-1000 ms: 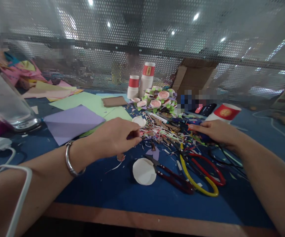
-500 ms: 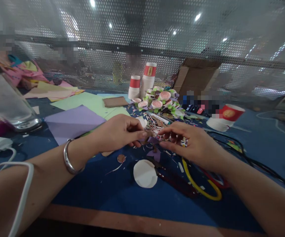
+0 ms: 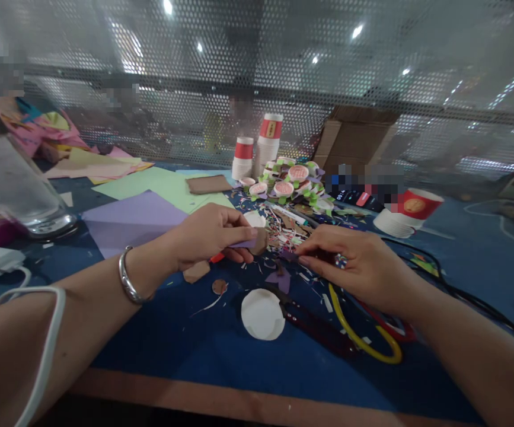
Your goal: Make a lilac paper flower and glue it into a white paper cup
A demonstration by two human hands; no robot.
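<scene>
My left hand [image 3: 207, 236] pinches a small brown paper piece [image 3: 259, 241] together with a thin purple strip, just above the blue table mat [image 3: 185, 332]. My right hand [image 3: 350, 264] rests with curled fingers over a dark glue gun [image 3: 290, 255], whose black cable [image 3: 461, 293] trails to the right. Its fingertips point left, a short gap from the brown piece. Paper scraps [image 3: 283, 231] lie scattered under and behind both hands. A white paper disc [image 3: 262, 314] lies in front of them.
Dark red scissors [image 3: 314, 323] and yellow-and-red handled scissors [image 3: 367, 344] lie at front right. Purple [image 3: 132, 219] and green [image 3: 159, 184] paper sheets sit at left, beside a glass [image 3: 14, 184]. Paper cups [image 3: 261, 145], paper flowers [image 3: 287, 181], a tipped cup [image 3: 405, 210] stand behind. A mesh screen [image 3: 257, 71] closes the back.
My right hand came from the far right to the middle, dragging the cable with it. My left hand lifted the brown piece and purple strip from the scraps.
</scene>
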